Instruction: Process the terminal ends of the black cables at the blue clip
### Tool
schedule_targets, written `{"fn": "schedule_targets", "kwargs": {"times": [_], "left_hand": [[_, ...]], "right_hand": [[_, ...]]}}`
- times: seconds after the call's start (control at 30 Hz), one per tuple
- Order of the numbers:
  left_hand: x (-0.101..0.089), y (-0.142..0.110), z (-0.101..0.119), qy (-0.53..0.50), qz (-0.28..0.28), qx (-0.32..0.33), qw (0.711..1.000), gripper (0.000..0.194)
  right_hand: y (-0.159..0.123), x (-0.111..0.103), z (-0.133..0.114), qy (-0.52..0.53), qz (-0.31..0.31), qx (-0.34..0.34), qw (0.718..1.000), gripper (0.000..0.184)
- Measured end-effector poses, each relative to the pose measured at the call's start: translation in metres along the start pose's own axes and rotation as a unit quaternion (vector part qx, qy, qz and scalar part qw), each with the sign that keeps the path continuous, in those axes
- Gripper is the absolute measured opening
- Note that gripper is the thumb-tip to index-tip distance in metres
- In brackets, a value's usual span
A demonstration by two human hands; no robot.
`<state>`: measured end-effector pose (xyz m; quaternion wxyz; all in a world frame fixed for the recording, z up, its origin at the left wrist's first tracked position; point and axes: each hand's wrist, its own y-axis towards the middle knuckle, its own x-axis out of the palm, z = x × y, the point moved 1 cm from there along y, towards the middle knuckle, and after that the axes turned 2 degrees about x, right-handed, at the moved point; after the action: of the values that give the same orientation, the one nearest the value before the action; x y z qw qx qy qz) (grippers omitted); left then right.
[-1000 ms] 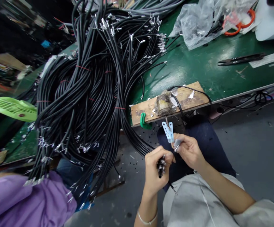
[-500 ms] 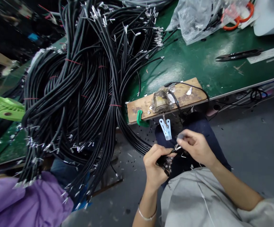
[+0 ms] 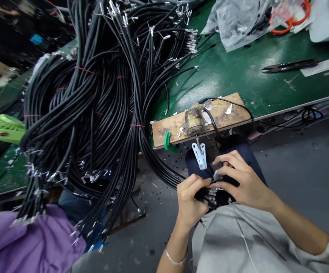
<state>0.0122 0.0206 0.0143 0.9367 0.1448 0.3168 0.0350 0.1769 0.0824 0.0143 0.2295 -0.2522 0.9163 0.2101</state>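
My left hand (image 3: 191, 199) is closed round a bunch of black cables (image 3: 167, 177), whose stripped silvery ends (image 3: 210, 195) stick out past the fingers. Touching the same bunch from the right, my right hand (image 3: 244, 180) has its thumb and a fingertip with a grey covering around a cable end beside my left fingertips. Its other fingers are lifted. The exact pinch is partly hidden. Just above the hands, a light blue clothespin (image 3: 199, 156) is fixed on the shaft of a small tape-wrapped motor (image 3: 194, 120).
The motor sits on a wooden board (image 3: 164, 131) with a green clamp (image 3: 168, 142) at the bench edge. A large heap of black cables (image 3: 104, 94) fills the left. Thread snips (image 3: 292, 65), orange-handled scissors (image 3: 282, 30) and a plastic bag (image 3: 235, 24) lie right. A person in purple (image 3: 33, 239) sits left.
My right hand has moved down onto the cable ends beside my left hand, with its fingers spreading more. My left hand keeps its hold while the bunch has turned, showing its ends more. The view has shifted slightly.
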Motion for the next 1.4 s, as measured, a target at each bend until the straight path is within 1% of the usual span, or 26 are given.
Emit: {"fn": "schedule_targets", "kwargs": {"times": [0.03,0.1,0.17,0.2,0.27,0.33,0.37,0.43,0.5,0.53,0.6,0.67,0.77,0.87,0.93,1.0,1.03,1.1,1.17,1.2,1.23,1.27,1.3,1.33,1.37,1.4], "left_hand": [[0.0,0.0,0.0,0.003,-0.002,-0.003,1.0,0.009],[0.0,0.001,0.001,0.005,-0.003,-0.014,1.0,0.01],[0.0,0.002,0.002,0.002,-0.002,-0.028,1.0,0.01],[-0.001,0.002,0.002,0.001,0.001,-0.034,0.999,0.01],[-0.001,0.001,0.003,0.002,0.02,-0.034,0.999,0.011],[0.0,0.0,0.004,0.007,0.054,-0.028,0.998,0.009],[0.001,-0.001,0.003,0.012,0.069,-0.023,0.997,0.008],[0.005,-0.002,0.003,0.027,0.085,-0.015,0.996,0.007],[0.009,-0.002,0.002,0.046,0.086,-0.003,0.995,0.008],[0.01,-0.002,0.002,0.054,0.084,0.004,0.995,0.01],[0.013,-0.001,0.001,0.069,0.084,0.015,0.994,0.013],[0.015,0.0,0.001,0.081,0.084,0.011,0.993,0.012],[0.015,0.001,0.001,0.085,0.087,-0.016,0.993,0.005],[0.012,0.001,0.001,0.065,0.069,-0.038,0.995,0.004],[0.007,0.001,0.002,0.05,0.055,-0.043,0.996,0.006],[0.002,0.001,0.005,0.032,0.054,-0.045,0.997,0.008],[-0.001,0.001,0.006,0.022,0.06,-0.046,0.997,0.012],[-0.006,0.002,0.009,0.006,0.073,-0.049,0.996,0.02],[-0.008,0.003,0.011,0.006,0.069,-0.05,0.996,0.023],[-0.008,0.004,0.011,0.013,0.061,-0.051,0.997,0.023],[-0.008,0.004,0.01,0.022,0.054,-0.053,0.997,0.022],[-0.007,0.004,0.01,0.03,0.051,-0.057,0.997,0.021],[-0.007,0.004,0.009,0.038,0.052,-0.063,0.996,0.02],[-0.007,0.005,0.008,0.044,0.055,-0.072,0.995,0.021],[-0.008,0.005,0.008,0.047,0.054,-0.083,0.994,0.022],[-0.011,0.006,0.007,0.046,0.042,-0.094,0.994,0.024]], "right_hand": [[-0.001,0.001,0.0,-0.017,0.01,-0.011,1.0,0.003],[-0.003,0.006,-0.001,-0.071,0.054,-0.044,0.995,0.009],[-0.008,0.013,-0.002,-0.131,0.123,-0.074,0.981,0.014],[-0.011,0.017,-0.002,-0.145,0.161,-0.076,0.973,0.015],[-0.016,0.024,-0.001,-0.121,0.226,-0.047,0.965,0.014],[-0.021,0.03,-0.001,-0.044,0.26,0.028,0.964,0.015],[-0.022,0.032,-0.001,0.0,0.262,0.074,0.962,0.019],[-0.023,0.036,-0.003,0.068,0.244,0.153,0.955,0.031],[-0.021,0.038,-0.006,0.091,0.23,0.198,0.948,0.037],[-0.019,0.038,-0.008,0.088,0.23,0.207,0.947,0.035],[-0.014,0.038,-0.009,0.064,0.233,0.214,0.947,0.029],[-0.011,0.037,-0.01,0.028,0.233,0.206,0.95,0.026],[-0.01,0.037,-0.01,-0.018,0.242,0.162,0.956,0.025],[-0.013,0.04,-0.009,-0.007,0.246,0.134,0.96,0.025],[-0.013,0.044,-0.004,0.034,0.243,0.145,0.959,0.024],[-0.01,0.051,0.006,0.089,0.235,0.175,0.952,0.023],[-0.009,0.054,0.012,0.123,0.23,0.196,0.945,0.02],[-0.005,0.059,0.024,0.208,0.215,0.247,0.922,0.014],[-0.002,0.061,0.031,0.307,0.194,0.27,0.892,0.017],[-0.001,0.062,0.03,0.348,0.176,0.26,0.883,0.022],[0.0,0.061,0.026,0.373,0.152,0.236,0.884,0.026],[0.001,0.06,0.021,0.375,0.13,0.202,0.895,0.027],[0.002,0.058,0.015,0.354,0.117,0.163,0.913,0.025],[0.003,0.055,0.009,0.316,0.118,0.125,0.933,0.021],[0.003,0.052,0.004,0.27,0.129,0.093,0.95,0.018],[0.003,0.048,0.0,0.228,0.144,0.068,0.961,0.019]]}}
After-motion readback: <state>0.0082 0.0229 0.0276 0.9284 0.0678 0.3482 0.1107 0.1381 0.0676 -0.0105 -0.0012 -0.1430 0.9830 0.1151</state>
